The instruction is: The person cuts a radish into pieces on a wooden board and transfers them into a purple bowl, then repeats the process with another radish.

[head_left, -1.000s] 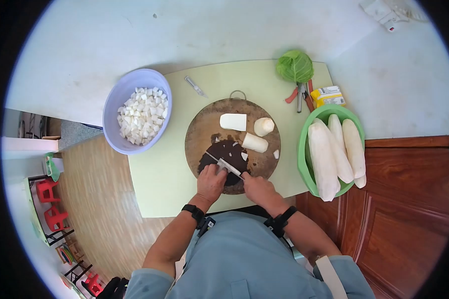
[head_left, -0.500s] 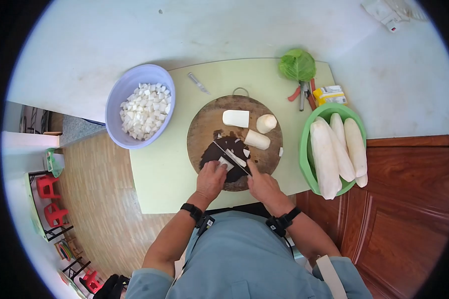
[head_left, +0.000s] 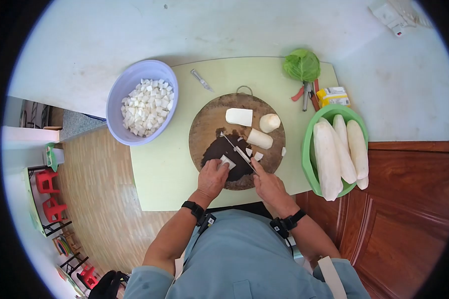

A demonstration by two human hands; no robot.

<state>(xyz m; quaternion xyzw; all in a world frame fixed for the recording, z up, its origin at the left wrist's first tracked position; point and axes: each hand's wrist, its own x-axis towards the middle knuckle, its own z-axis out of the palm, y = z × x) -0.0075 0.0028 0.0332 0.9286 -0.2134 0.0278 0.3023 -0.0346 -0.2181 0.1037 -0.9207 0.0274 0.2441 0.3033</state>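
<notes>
My left hand (head_left: 212, 178) presses its bent fingers on a cut piece of white radish (head_left: 228, 161) at the front of a round wooden chopping board (head_left: 203, 122). My right hand (head_left: 271, 188) is closed round the handle of a knife (head_left: 238, 150), whose blade slants toward the far left, just right of the held piece. Small offcuts (head_left: 258, 156) lie beside the blade. Farther back on the board are three larger radish chunks: a half block (head_left: 239, 117), a stubby end (head_left: 270, 122) and a cylinder (head_left: 260, 139). A dark patch (head_left: 216, 150) covers the wood under the knife.
At the left stands a purple bowl (head_left: 112, 117) of white cubes. A green basin (head_left: 308, 162) with peeled radishes (head_left: 327, 159) is at the right. Behind lie a small knife (head_left: 201, 79), a cabbage (head_left: 302, 65), red-handled tools (head_left: 306, 95) and a yellow packet (head_left: 333, 96).
My right hand and the knife have shifted right, away from the piece under my left hand. Cut bits by the blade have moved right. My left hand stays on its piece.
</notes>
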